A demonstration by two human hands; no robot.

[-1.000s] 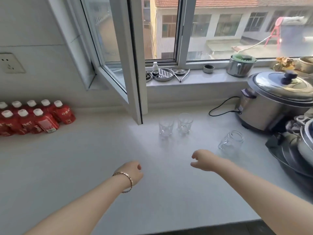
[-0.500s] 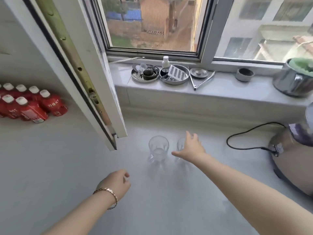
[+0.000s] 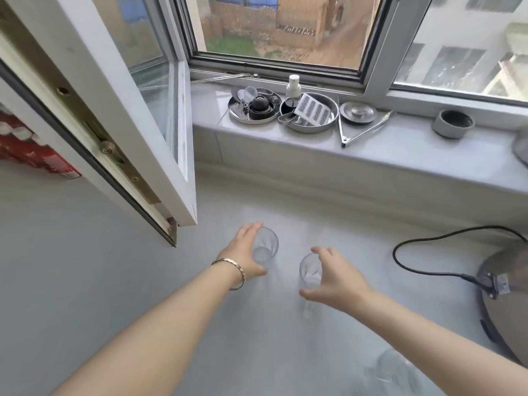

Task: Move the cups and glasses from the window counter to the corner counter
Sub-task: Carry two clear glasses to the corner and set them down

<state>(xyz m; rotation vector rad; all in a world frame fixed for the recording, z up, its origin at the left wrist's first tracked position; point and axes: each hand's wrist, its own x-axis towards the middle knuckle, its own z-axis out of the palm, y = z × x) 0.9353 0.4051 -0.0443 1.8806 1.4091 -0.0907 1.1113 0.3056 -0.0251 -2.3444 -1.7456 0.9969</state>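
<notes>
The window counter (image 3: 100, 281) fills the lower frame, pale and bare apart from the glassware. At 9 o'clock the open window sash (image 3: 123, 118) swings in over it, and at 3 o'clock a steel cooker (image 3: 505, 298) sits with its black cord (image 3: 414, 252) looped toward the wall. Along 12 o'clock the sill (image 3: 400, 155) carries small metal dishes and a spray bottle.

Near the centre stand two clear glasses. The left hand (image 3: 245, 252) is spread and curved round the left glass (image 3: 265, 247), fingers at its far side, thumb near; whether it presses the wall cannot be told. The right hand (image 3: 334, 278) is likewise opened in a cupped shape around the right glass (image 3: 308, 271), touching or nearly so. Both glasses appear to rest upright on the counter. A third clear glass piece (image 3: 391, 367) shows blurred at 5 o'clock.

Judging by this, the task is at its beginning: nothing looks lifted, the corner counter is out of view, and all three pieces remain to be carried.

The red bottles (image 3: 25, 150) at 9 o'clock bear labels too blurred to read.
</notes>
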